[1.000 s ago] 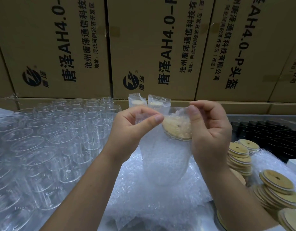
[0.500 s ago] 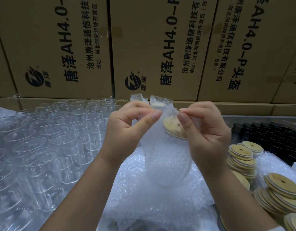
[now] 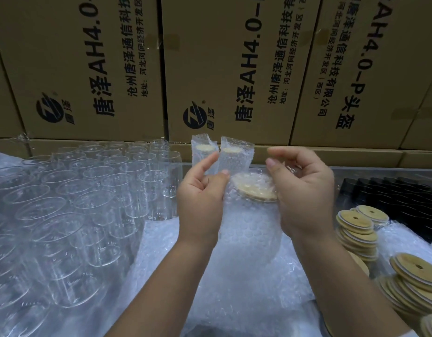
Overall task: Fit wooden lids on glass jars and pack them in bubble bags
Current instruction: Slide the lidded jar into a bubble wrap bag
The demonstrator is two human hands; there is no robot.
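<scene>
Parting a little from where they met 0.5 s ago, the 2 hands have left the bag's mouth folded down over the wooden lid [image 3: 256, 190], which shows pale through the film between them. The left hand [image 3: 201, 193] has lifted its thumb off the fold. Its fingers are curled against the neck of the bubble bag [image 3: 251, 234], and whether film is caught under them cannot be told. The right hand [image 3: 306, 190] has drawn aside and pinches a scrap of clear film from the bag's mouth between thumb and curled fingers. The lidded jar stands upright inside the bag, below and between both hands, its glass hidden by the bubbles. Judging by this, the fold is nearly made and this jar is close to packed. It would most likely join the 2 wrapped jars [image 3: 222, 154] just beyond the left hand's fingertips.

Under both wrists lies a heap of spare bags [image 3: 234, 295]. Left of the left hand stand many bare glass jars [image 3: 88, 190]. Right of the right hand sit stacks of loose lids [image 3: 358, 227], each with a hole. Past both hands, cardboard boxes [image 3: 76, 57] read "唐泽AH4.0-P头盔", "沧州唐泽通信科技有限公司" and "地址:河北河间经济开发区(西区)", beside a round logo marked "唐泽".
</scene>
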